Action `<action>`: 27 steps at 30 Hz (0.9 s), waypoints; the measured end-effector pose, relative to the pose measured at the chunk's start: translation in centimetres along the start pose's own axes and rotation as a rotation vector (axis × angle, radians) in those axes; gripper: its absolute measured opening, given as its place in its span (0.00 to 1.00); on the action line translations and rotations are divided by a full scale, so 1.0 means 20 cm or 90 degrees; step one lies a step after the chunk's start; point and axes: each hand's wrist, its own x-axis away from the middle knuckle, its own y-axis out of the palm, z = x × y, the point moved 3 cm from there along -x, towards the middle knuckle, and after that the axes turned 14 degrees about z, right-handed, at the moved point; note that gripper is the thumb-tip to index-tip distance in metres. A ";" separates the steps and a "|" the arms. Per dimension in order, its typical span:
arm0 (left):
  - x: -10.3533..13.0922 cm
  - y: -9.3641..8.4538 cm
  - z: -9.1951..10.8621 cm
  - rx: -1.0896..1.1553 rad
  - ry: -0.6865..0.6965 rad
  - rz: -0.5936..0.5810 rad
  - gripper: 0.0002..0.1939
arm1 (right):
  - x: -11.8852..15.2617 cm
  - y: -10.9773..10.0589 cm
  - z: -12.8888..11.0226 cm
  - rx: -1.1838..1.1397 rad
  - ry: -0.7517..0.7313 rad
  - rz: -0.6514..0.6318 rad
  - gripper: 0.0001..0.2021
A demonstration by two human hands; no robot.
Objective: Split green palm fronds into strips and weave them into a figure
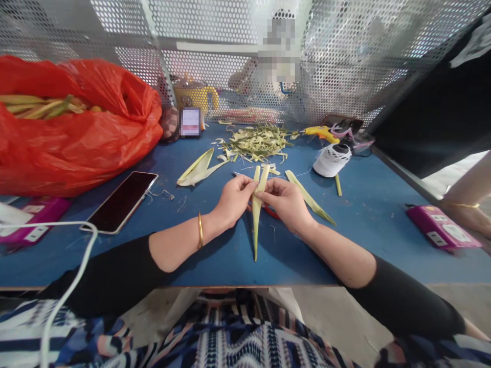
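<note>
Pale green-yellow husk strips (256, 220) cross each other between my two hands, above the blue table. My left hand (235, 200) pinches them from the left, thumb and fingers pressed together. From the right, my right hand (286, 202) pinches the same strips near where they cross. One long strip tapers to a point toward the table's front edge. Red-handled scissors (270, 211) lie under my hands, mostly hidden. A separate husk strip (311, 199) lies right of my right hand, and a wider folded husk piece (199, 171) lies beyond my left hand.
A heap of husk scraps (259, 142), a white thread spool (333, 160) and a yellow glue gun (321, 134) sit toward the back. Left are a phone (119, 203) and a red plastic bag (115, 122) of husks. Purple power strips (441, 226) lie at both sides; another person's arm (470, 189) shows right.
</note>
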 end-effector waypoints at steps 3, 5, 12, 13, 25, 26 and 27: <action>0.00 0.00 0.00 0.004 -0.012 0.006 0.09 | 0.01 0.00 -0.01 0.004 -0.045 0.011 0.13; 0.00 0.00 0.00 0.009 -0.017 0.012 0.09 | 0.01 0.00 -0.02 -0.009 -0.045 0.013 0.13; -0.01 -0.01 0.00 0.005 0.003 0.027 0.08 | 0.03 0.02 -0.02 -0.015 0.051 -0.046 0.17; -0.01 -0.01 0.00 0.005 -0.002 0.024 0.08 | 0.03 0.02 -0.02 -0.008 0.039 -0.044 0.16; -0.03 -0.02 0.00 0.042 0.007 0.041 0.07 | 0.05 0.03 -0.02 -0.035 0.073 -0.055 0.15; -0.03 -0.02 0.00 0.050 0.000 0.033 0.07 | 0.04 0.03 -0.02 -0.041 0.078 -0.048 0.15; -0.02 -0.02 0.00 0.060 -0.010 0.015 0.08 | 0.04 0.02 -0.02 -0.046 0.076 -0.035 0.15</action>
